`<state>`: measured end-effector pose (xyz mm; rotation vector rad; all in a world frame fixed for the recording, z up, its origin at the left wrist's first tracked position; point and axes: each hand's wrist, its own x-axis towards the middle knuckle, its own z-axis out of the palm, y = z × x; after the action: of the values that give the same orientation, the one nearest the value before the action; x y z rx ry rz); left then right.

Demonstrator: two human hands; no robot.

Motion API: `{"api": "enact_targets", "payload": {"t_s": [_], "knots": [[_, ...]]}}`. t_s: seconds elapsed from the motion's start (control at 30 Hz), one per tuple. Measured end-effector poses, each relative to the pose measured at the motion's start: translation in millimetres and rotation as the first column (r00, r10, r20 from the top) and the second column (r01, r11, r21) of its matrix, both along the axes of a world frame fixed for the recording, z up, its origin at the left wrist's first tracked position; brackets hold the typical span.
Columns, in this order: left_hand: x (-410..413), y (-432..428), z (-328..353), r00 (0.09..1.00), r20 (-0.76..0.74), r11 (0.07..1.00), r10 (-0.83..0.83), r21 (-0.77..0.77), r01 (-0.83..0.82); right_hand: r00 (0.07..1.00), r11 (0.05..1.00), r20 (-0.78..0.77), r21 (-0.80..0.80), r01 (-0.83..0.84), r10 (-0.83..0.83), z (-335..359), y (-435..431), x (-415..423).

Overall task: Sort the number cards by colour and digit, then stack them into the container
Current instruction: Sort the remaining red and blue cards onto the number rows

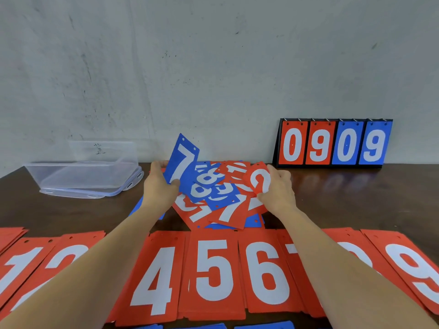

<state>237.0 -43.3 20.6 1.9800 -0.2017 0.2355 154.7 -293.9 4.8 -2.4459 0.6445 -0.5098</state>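
Note:
A mixed heap of red and blue number cards (221, 200) lies in the middle of the brown table. My left hand (159, 184) grips a blue 7 card (181, 160), lifted and tilted above the heap's left side. My right hand (278, 188) pinches a red card (259, 179) with a white digit, raised over the heap's right side. Along the near edge runs a row of sorted red piles showing 1, 2, 4 (154, 279), 5 (213, 269), 6 (267, 274), 7, one hidden by my right arm, and 9 (418, 269). A clear plastic container (78, 173) stands at the back left.
A flip scoreboard (333, 143) reading 0909 stands against the grey wall at the back right. Blue card tops (204, 326) peek in at the bottom edge. A blue card (139, 206) lies partly under my left wrist. Bare table (356, 203) stretches right of the heap.

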Motion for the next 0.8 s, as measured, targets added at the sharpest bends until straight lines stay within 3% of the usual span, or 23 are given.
{"api": "enact_targets", "payload": {"t_s": [0.3,0.47,0.6,0.8], "knots": [[-25,10,14,0.999,-0.027,0.991,0.019,-0.13,-0.022,0.974,0.975,0.217,0.223,0.009,-0.059,14,1,-14],[-43,15,22,0.999,-0.027,0.983,0.032,-0.182,-0.036,0.957,0.975,0.289,0.213,-0.054,-0.01,34,6,-28],[-60,20,24,0.998,-0.009,0.983,0.058,-0.173,-0.059,0.93,0.975,0.367,0.212,-0.07,-0.013,47,10,-43],[-87,30,31,0.998,0.017,0.986,0.062,-0.154,-0.059,0.875,0.917,0.482,0.368,-0.152,-0.048,61,16,-70]]}}
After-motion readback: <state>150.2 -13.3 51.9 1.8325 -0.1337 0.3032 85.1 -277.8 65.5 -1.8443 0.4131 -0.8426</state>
